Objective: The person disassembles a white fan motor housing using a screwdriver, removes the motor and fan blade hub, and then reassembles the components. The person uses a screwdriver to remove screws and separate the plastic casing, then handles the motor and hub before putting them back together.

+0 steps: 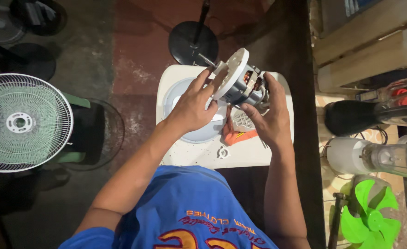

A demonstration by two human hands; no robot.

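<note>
Above the far edge of the white plastic stool (185, 157), both hands hold a bare fan motor (241, 85). The left hand (195, 107) spreads its fingers against the white front plate; the right hand (269, 115) clamps the rear. Housing is off: a round cover (189, 133) and small knob (222, 152) lie below, unassembled.

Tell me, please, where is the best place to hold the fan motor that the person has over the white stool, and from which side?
Probably the metal body of the fan motor, taken from the right, as the right hand grips it now. The wide white front plate suits only a steadying touch, as the left hand gives. The thin shaft points up and left, so avoid that end.
</note>
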